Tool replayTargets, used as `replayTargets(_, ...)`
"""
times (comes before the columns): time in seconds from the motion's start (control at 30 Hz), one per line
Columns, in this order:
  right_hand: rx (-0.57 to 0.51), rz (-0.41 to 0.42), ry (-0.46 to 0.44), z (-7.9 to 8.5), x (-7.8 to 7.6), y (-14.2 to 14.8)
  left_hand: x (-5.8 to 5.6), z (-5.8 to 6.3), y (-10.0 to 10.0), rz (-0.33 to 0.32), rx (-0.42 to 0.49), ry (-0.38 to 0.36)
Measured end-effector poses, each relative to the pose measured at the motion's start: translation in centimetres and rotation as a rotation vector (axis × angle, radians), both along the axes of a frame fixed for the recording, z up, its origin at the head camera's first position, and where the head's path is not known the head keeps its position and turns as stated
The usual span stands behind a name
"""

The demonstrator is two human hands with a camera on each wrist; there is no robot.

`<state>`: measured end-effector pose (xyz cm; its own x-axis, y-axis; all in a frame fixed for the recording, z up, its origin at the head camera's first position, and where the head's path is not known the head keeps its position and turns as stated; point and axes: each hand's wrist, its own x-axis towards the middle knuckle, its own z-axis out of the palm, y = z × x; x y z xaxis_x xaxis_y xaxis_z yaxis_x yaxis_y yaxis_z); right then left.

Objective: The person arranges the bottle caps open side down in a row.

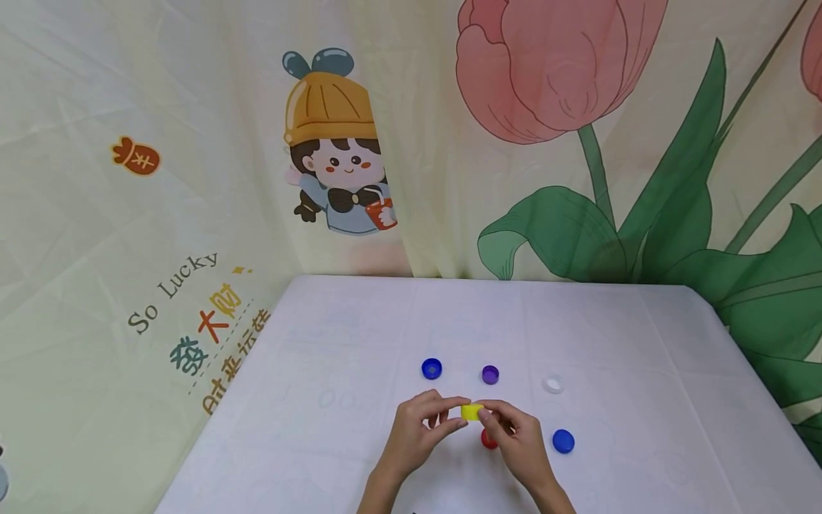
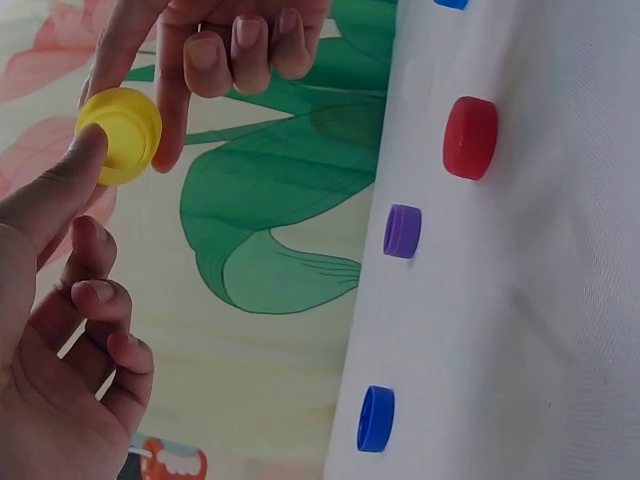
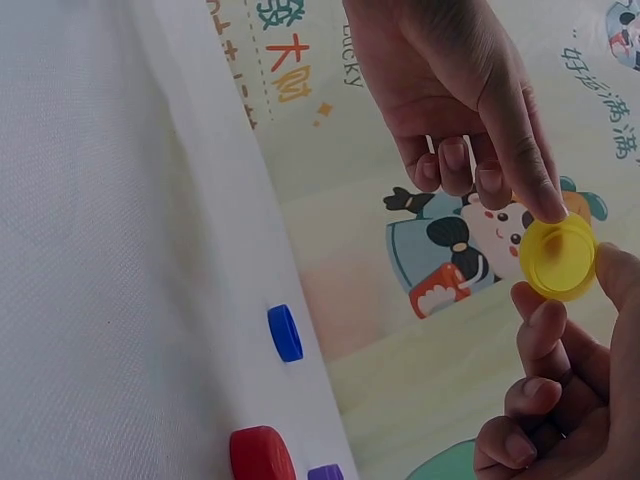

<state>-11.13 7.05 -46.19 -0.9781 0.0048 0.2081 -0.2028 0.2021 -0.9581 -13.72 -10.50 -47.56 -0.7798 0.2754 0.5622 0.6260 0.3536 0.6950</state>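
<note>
both hands [image 1: 417, 434] [image 1: 521, 444] pinch a round plastic cap [image 1: 471, 412]

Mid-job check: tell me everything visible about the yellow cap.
The yellow cap is round, shallow and plastic-looking. The wrist views show its circular face with a ring inside the outer edge; the head view shows mostly its side wall. It is held up off the white table, pinched by the left hand and right hand.
</note>
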Motion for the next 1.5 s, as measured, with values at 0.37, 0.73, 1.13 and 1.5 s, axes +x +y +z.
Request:
replayTargets(0.37, -0.038, 0.009, -0.002, -0.1, -0.1, 0.0, 1.4, 3.2, 0.4, -0.008, 0.011, -0.002)
replayTargets(0.73, -0.057, 0.017, 0.123, -0.6, -0.3, -0.2, 1.4, 2.8, 0.2, 0.005, 0.011, -0.011)
replayTargets(1.13, -0.06, 0.055, 0.124, -1.0, -0.5, -0.5, 1.2, 2.6, -0.1, 0.013, 0.008, -0.035)
replayTargets(1.5, 0.019, 0.029, 0.234, -4.6, -2.6, -1.9, -0.6, -1.4, -2.1, 0.109, -0.007, -0.04)
